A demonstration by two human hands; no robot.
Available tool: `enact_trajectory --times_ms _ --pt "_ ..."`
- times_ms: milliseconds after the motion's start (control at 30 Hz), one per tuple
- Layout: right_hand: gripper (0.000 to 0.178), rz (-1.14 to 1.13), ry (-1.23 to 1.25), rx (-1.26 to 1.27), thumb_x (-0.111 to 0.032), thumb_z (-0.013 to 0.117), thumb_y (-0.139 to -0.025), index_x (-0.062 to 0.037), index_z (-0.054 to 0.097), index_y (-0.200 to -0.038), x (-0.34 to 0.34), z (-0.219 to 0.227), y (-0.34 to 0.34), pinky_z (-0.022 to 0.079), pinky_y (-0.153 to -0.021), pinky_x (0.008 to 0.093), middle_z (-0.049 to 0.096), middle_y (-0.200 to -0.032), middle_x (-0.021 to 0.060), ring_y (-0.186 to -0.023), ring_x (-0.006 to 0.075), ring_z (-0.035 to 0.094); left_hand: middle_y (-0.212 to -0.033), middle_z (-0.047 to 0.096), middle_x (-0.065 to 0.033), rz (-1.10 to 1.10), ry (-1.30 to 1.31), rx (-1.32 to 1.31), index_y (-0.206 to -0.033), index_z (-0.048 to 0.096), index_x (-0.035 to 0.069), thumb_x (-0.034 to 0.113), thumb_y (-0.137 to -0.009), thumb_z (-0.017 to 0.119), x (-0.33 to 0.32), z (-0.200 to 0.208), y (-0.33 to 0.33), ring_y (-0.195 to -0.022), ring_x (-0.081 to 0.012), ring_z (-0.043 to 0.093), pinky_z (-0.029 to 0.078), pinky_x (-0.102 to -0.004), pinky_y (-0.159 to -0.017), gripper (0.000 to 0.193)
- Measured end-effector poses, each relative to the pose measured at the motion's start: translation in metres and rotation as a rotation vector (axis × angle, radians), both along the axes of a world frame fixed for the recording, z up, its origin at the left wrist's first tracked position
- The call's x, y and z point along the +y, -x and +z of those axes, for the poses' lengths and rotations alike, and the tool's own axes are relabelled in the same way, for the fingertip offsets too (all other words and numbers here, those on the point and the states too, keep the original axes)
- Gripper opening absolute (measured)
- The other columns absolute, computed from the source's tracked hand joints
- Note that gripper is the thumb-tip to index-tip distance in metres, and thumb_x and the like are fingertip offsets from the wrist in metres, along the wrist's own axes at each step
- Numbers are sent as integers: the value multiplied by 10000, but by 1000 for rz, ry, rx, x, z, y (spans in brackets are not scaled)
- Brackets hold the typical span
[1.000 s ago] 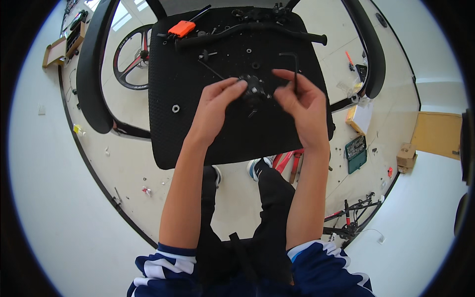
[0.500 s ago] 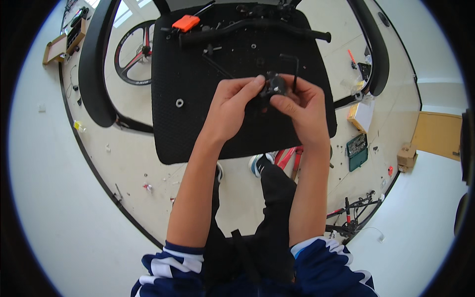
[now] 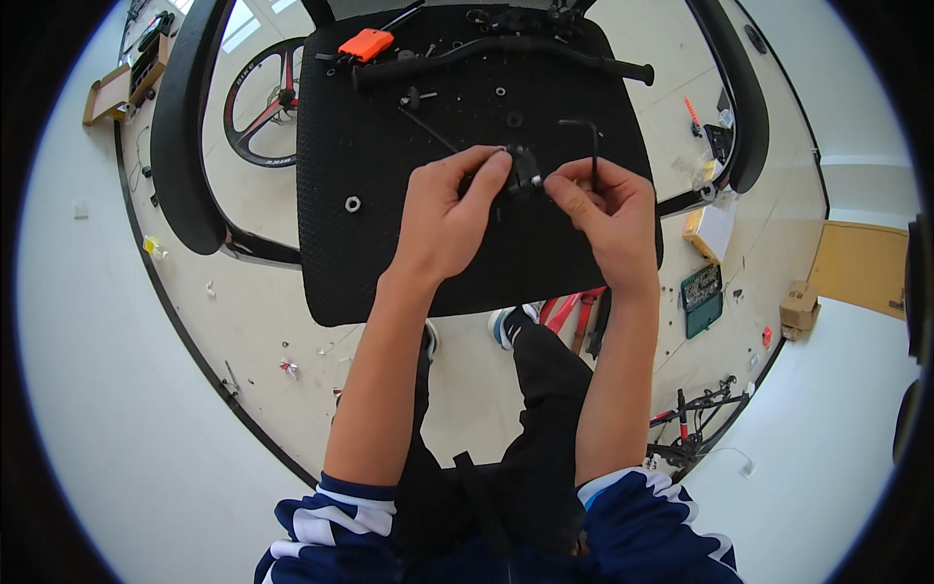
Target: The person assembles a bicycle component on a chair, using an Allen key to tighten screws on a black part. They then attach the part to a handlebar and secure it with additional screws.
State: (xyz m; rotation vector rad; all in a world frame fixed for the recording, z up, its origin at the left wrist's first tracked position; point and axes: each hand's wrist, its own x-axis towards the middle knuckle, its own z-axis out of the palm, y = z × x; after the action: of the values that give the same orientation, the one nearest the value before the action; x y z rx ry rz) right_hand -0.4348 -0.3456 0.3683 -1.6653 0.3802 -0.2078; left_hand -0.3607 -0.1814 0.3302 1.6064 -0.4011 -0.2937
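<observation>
Over the black chair seat [image 3: 389,277], my left hand [image 3: 449,209] is closed, its thumb and fingers pinching a small black clamp-like bike part [image 3: 523,167]. My right hand [image 3: 608,214] is closed round a black L-shaped hex key [image 3: 594,146], whose short arm points left. Its thumb and forefinger also meet at a small silvery bolt or pin [image 3: 537,181] on the right side of the black part. Whether the bolt is threaded into the part, I cannot tell.
A black handlebar [image 3: 506,49] lies across the seat's far end, beside an orange tool [image 3: 366,45]. A silver nut [image 3: 353,204] and a black ring [image 3: 514,119] rest on the seat. Armrests [image 3: 190,136] flank it. A wheel [image 3: 263,107] and a teal case [image 3: 702,300] are on the floor.
My right hand has shifted right and slightly down with the hex key, away from the black part's top. The silvery bolt now shows at its fingertips. My left hand still holds the part.
</observation>
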Motion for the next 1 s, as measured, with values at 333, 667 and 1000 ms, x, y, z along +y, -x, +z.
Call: enact_trajectory --times_ms 333,667,1000 --pt "129 -9 -54 17 -85 753 -899 14 722 -975 6 -2 -4 287 -530 170 508 -683 -86 -581 -11 393 -735 636 -21 69 -123 -140 -1128 714 -18 257 -1011 565 -7 5 5 -646 -76 525 405 -245 -598 334" --pt "143 109 -136 28 -85 733 -909 7 712 -1016 -11 3 7 281 -534 174 543 -699 -65 -590 -7 407 -635 624 -70 2 -87 -25 -1000 735 -34 260 -975 597 -2 10 5 -565 -119 541 388 -286 -549 326" --pt "377 -186 -252 -182 -299 544 -1055 25 709 -953 -13 -1 -1 446 -581 249 610 -767 45 -649 96 531 -631 640 -90 101 -134 -209 -1012 723 -30 279 -979 593 -4 7 5 -540 -151 579 414 -293 -540 337"
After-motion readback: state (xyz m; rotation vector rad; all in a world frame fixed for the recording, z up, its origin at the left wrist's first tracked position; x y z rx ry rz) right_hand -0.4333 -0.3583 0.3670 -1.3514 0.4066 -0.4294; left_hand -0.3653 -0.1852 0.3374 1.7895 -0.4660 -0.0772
